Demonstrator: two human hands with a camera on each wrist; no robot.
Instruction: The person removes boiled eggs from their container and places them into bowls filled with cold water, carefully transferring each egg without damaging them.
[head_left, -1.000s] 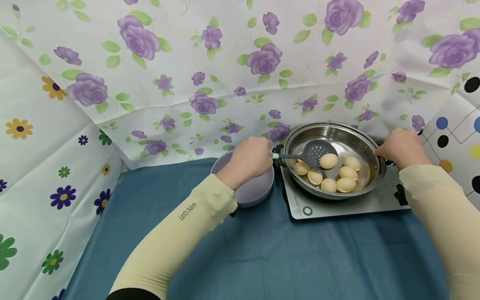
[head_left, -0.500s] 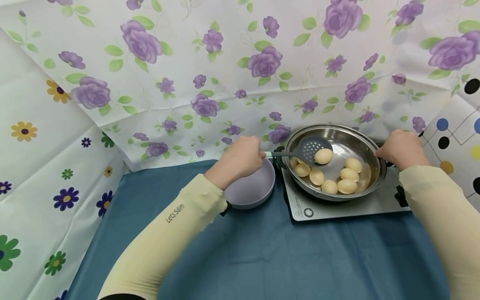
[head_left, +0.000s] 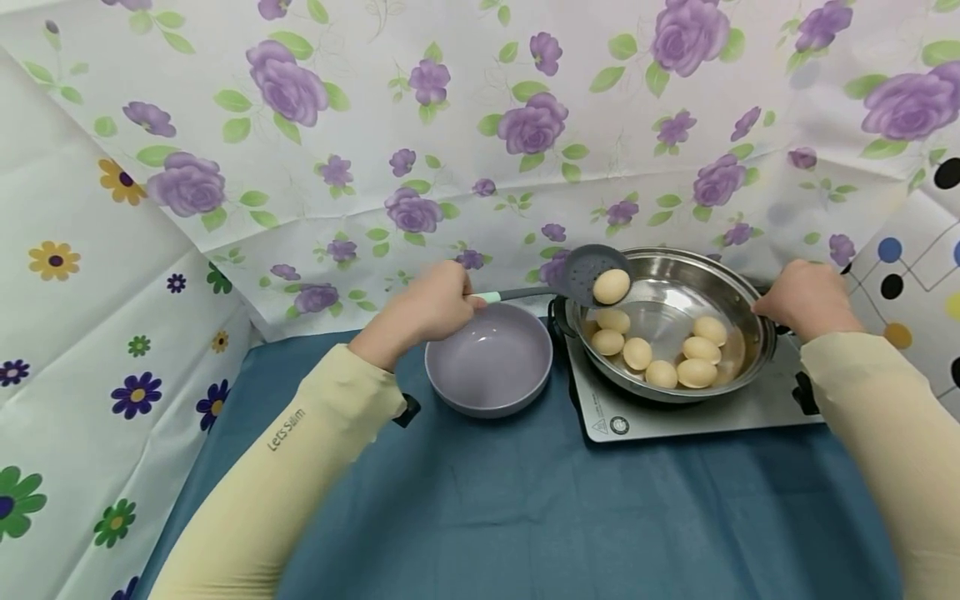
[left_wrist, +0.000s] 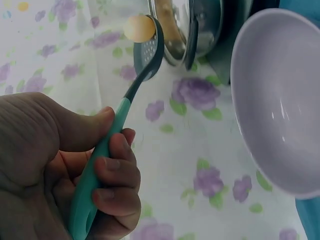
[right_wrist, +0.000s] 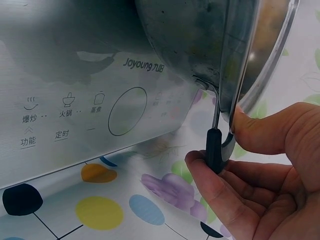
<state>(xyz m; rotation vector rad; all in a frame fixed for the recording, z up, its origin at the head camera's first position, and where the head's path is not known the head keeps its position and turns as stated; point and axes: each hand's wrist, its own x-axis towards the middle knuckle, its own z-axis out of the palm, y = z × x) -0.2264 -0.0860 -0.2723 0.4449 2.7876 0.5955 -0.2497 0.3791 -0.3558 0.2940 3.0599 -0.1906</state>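
My left hand (head_left: pixel 427 304) grips the mint-green handle of a grey slotted skimmer (left_wrist: pixel 105 155). One pale brown egg (head_left: pixel 611 286) lies in the skimmer's perforated bowl, which is raised over the left rim of a steel pot (head_left: pixel 675 287). Several more eggs (head_left: pixel 696 372) sit in the pot's shallow water. My right hand (head_left: pixel 806 296) holds the pot's black side handle (right_wrist: pixel 215 150) on the right, thumb against the rim and fingers beneath. Below and right of my left hand, a lilac bowl (head_left: pixel 489 367) stands on the cloth with nothing in it.
Under the pot is a silver induction cooker (head_left: pixel 697 421), its control panel showing in the right wrist view. A blue cloth (head_left: pixel 525 508) covers the table. Floral sheeting (head_left: pixel 450 167) rises close behind, and dotted sheeting (head_left: pixel 900 275) stands at the right.
The skimmer with its egg has moved left and up, from inside the pot to its left rim. My left hand has shifted left, uncovering the lilac bowl. My right hand stays on the handle.
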